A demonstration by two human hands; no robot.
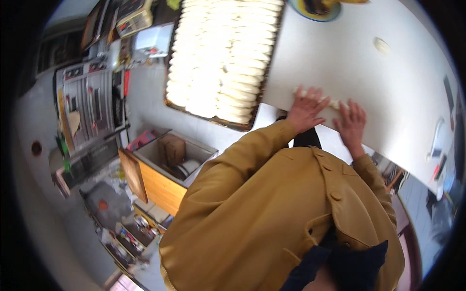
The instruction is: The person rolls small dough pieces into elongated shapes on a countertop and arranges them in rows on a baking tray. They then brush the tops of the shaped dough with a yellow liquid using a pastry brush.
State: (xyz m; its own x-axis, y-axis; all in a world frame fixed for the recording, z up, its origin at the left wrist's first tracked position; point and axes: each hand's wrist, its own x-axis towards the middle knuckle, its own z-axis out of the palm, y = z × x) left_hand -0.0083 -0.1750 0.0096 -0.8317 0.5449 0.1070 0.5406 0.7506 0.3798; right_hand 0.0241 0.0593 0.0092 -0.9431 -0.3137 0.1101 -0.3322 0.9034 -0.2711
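My left hand (308, 111) lies palm down on a thin dough strip (334, 104), fingers spread. Beside it, my right hand (351, 122) rests flat at the strip's other end, its fingers slightly apart. Parts of the strip are hidden under both hands. It lies near the front edge of a pale worktable (327, 58). Left of my hands, a dark-rimmed baking tray (233, 126) holds several rows of long, pale dough pieces (240, 87). A single small dough piece (382, 46) sits farther up the table.
A bowl (320, 16) with dark and yellow contents stands at the far edge. Toward the right edge lie a dark flat strip (449, 92) and small items. An open wooden-sided bin (160, 185) stands at lower left, with a metal deck oven (89, 103) beyond.
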